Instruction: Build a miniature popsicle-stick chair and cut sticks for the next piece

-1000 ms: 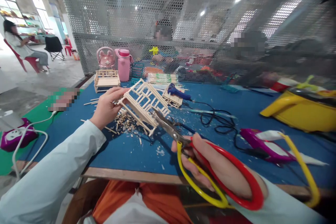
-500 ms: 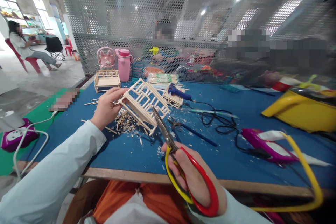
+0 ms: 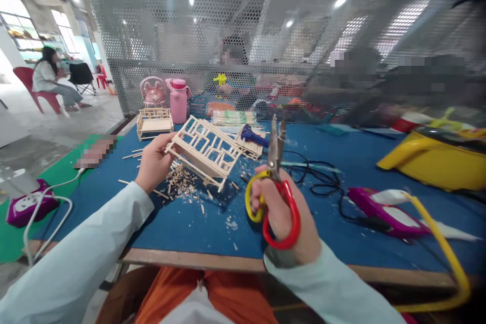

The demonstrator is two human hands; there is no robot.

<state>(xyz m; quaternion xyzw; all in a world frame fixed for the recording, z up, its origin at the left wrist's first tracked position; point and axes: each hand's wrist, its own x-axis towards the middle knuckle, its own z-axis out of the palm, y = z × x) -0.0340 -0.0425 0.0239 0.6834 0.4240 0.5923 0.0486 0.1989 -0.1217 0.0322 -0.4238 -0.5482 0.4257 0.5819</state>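
My left hand (image 3: 155, 162) is closed on the left end of a small wooden stick frame (image 3: 207, 152), a lattice model held tilted above the table. My right hand (image 3: 288, 207) grips scissors (image 3: 276, 162) with one red and one yellow handle; their blades point up and stand slightly apart, to the right of the frame and clear of it. Beneath the frame lies a pile of wood chips (image 3: 180, 179). Behind it, a blue glue gun (image 3: 253, 134) rests on another small stick model (image 3: 248, 149). A finished-looking little wooden bench (image 3: 155, 124) stands at the back left.
A pink bottle (image 3: 178, 101) and a pink bear-shaped item (image 3: 153, 92) stand by the perforated metal screen (image 3: 182, 35). Bundled sticks (image 3: 233, 118) lie at the back. Rightward are a black cable (image 3: 322, 177), a purple power strip (image 3: 387, 212) and a yellow container (image 3: 436, 159).
My right hand has lifted the scissors away from the frame, up and to the right, and the blades now point upward. My left hand still holds the frame, tilted a little differently.
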